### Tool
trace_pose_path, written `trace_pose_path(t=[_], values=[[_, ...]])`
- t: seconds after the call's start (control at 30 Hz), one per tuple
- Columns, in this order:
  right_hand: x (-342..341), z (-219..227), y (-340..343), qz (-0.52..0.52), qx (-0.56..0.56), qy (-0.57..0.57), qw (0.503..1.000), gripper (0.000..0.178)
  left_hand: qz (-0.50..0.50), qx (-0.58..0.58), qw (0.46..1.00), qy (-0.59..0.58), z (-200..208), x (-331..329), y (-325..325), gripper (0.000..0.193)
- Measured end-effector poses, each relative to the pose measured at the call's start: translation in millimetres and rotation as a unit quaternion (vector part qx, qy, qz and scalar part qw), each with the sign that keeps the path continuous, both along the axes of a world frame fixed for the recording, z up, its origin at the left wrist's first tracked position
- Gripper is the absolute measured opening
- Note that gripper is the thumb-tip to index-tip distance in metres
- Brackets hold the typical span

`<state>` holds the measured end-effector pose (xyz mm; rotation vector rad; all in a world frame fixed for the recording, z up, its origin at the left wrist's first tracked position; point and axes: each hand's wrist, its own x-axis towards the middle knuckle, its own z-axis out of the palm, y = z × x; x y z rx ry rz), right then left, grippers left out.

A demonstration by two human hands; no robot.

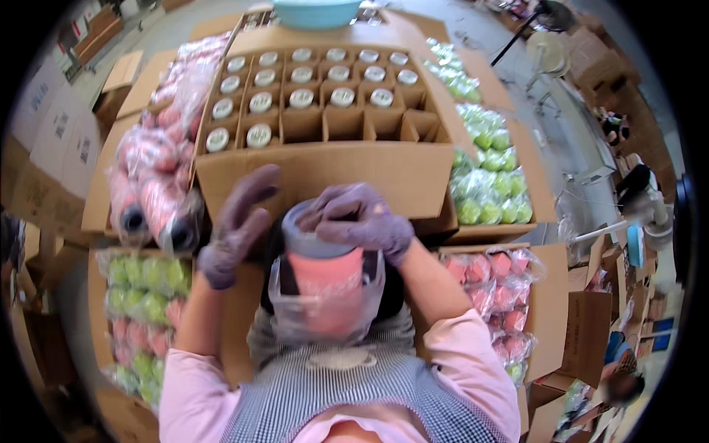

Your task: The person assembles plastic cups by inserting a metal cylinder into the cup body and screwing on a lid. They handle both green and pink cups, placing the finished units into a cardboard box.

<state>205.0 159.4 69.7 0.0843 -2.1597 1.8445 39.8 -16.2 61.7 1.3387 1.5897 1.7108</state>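
A pink tumbler [325, 284] with a grey rim stands in front of my body, its lower part inside a clear plastic bag [292, 321]. My right hand [358, 218], in a purple-grey glove, curls its fingers over the grey rim [321, 247] and grips it. My left hand [240, 225], gloved alike, is held up left of the tumbler. Its fingers are spread and hold nothing. Just beyond both hands is an open carton [321, 166] with cardboard dividers. White round lids [258, 134] show in many of its cells, while several cells at the near right have none.
Pink bagged tumblers [159, 199] lie at the left of the carton. Green bagged items [491, 184] fill a box at the right. Boxes of green and pink bagged items [148, 292] [498, 284] flank my arms. A light-blue basin [317, 11] stands at the far end.
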Motion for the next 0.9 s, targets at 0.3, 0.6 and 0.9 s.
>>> trace_pose_path(t=[0.3, 0.6, 0.9], values=[[25.5, -23.8, 24.3, -0.077, 0.095, 0.038, 0.992, 0.056, -0.165, 0.029, 0.978, 0.128, 20.0, 37.0, 41.5, 0.072], [25.4, 0.4, 27.1, -0.134, 0.228, 0.012, 0.964, 0.054, -0.097, 0.121, 0.984, 0.083, -9.0, 38.8, 40.7, 0.088], [23.5, -47.7, 53.6, -0.226, 0.042, -0.107, 0.967, 0.059, -0.227, 0.099, 0.919, 0.305, 34.9, 19.9, 35.5, 0.083]])
